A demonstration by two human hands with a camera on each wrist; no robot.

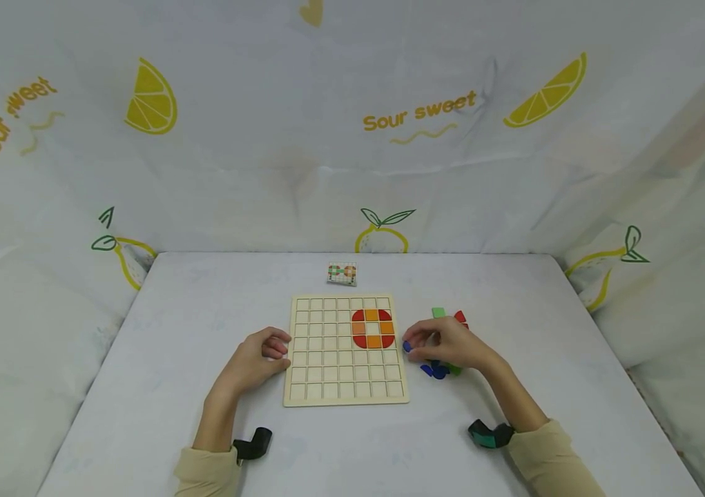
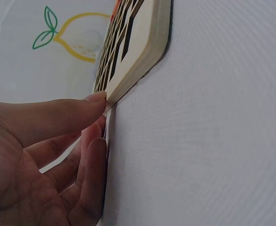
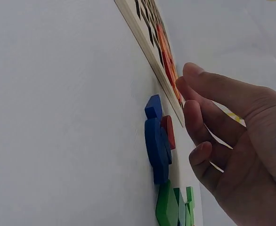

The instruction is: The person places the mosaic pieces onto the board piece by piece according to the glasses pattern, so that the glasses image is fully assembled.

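A square wooden grid board point(image 1: 322, 373) lies on the table between both hands. Red corner pieces and orange pieces point(image 1: 373, 341) form a ring in its upper right cells. Along the board's left edge rests my left hand point(image 1: 257, 360), its thumb tip point(image 2: 98, 98) on the rim and its fingers loosely bent below. My right hand point(image 1: 448, 342) pinches a small blue piece point(image 1: 407, 346) between thumb and fingertips, just off the right edge. That piece is hidden in the right wrist view. Below this hand lie loose blue pieces point(image 3: 157, 146), a red piece point(image 3: 168, 132) and green pieces point(image 3: 167, 205).
Behind the board lies a small pattern card point(image 1: 342, 273) with a coloured grid design. A light green piece point(image 1: 438, 313) and a red piece point(image 1: 460, 317) show beyond the right hand. White lemon-printed cloth point(image 1: 290, 207) hangs along the table's back edge.
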